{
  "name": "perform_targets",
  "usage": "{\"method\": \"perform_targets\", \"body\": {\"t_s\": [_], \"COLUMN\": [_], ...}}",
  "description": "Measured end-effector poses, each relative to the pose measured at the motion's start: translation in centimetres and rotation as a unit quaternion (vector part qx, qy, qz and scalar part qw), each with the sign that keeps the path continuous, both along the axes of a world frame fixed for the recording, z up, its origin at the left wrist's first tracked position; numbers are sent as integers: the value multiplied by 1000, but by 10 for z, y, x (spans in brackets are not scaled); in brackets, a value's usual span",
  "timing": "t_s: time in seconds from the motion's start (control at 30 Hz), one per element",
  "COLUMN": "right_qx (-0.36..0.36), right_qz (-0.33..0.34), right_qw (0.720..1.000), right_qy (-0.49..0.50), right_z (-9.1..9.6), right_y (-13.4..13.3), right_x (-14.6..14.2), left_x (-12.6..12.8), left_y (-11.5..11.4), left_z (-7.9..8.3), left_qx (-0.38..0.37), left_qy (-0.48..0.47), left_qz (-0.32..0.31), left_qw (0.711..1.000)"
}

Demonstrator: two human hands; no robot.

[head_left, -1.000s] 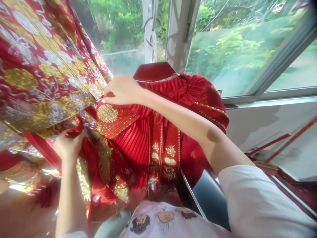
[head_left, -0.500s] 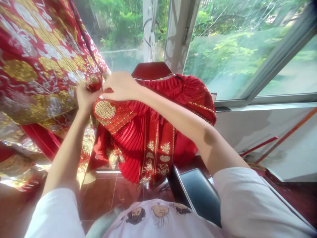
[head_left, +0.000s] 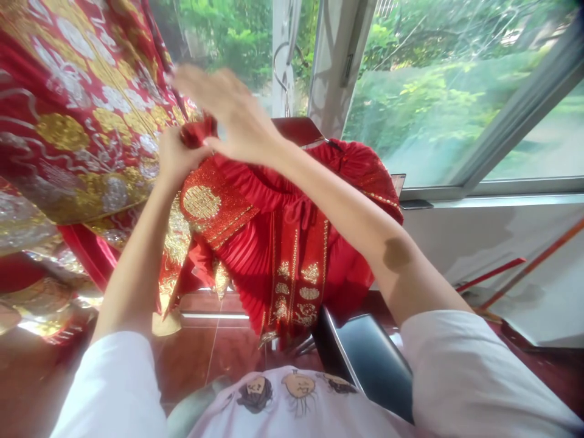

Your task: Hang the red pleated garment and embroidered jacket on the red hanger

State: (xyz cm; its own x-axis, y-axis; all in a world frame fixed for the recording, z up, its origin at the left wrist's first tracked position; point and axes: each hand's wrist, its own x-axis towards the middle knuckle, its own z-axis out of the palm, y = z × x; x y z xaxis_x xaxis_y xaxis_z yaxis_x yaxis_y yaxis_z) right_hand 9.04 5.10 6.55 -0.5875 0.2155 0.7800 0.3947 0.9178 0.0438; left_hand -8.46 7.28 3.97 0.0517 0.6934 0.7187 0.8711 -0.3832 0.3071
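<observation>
Nearby — patterned fabric [head_left: 68, 131], window [head_left: 438, 115], right forearm [head_left: 347, 213] across red garment [head_left: 292, 249]

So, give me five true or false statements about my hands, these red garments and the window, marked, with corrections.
1. The left hand grips bunched red fabric. True.
2. The right hand is clenched into a fist. False: the right hand is open.
3. The pleated red garment hangs beneath a metal hook. True.
4. The embroidered garment at the picture's left is green and black. False: that garment is red, gold and silver.
5. Green foliage shows through the window. True.
</observation>
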Motion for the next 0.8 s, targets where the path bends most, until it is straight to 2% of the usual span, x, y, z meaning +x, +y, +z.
{"method": "perform_targets", "body": {"t_s": [0.07, 0.23, 0.4, 0.47, 0.57, 0.7, 0.73, 0.8], "right_qx": [35, -38, -53, -53, -59, -81, -84, -91], "right_qz": [3, -10, -39, -49, -108, -187, -193, -193], "right_qw": [999, 992, 984, 985, 988, 979, 977, 977], "right_qy": [-4, -121, -166, -155, -91, -4, 11, 24], "right_z": [7, 18, 24, 22, 16, 8, 7, 5], "right_y": [5, 24, 29, 31, 35, 36, 36, 35], "right_x": [6, 6, 0, -1, -2, -5, -6, -8], "left_x": [1, -1, -6, -8, -10, -11, -11, -12], "left_y": [-2, 2, 16, 21, 25, 14, 9, -4], "left_z": [1, 2, -5, -8, -10, -7, -6, -6], "left_qx": [-6, -16, -11, -11, 5, 35, 35, 27], "left_qy": [19, 43, 11, -1, -23, -35, -30, -34], "left_qz": [-12, -24, -37, -60, -116, -193, -201, -154], "left_qw": [1000, 999, 999, 998, 993, 980, 979, 987]}}
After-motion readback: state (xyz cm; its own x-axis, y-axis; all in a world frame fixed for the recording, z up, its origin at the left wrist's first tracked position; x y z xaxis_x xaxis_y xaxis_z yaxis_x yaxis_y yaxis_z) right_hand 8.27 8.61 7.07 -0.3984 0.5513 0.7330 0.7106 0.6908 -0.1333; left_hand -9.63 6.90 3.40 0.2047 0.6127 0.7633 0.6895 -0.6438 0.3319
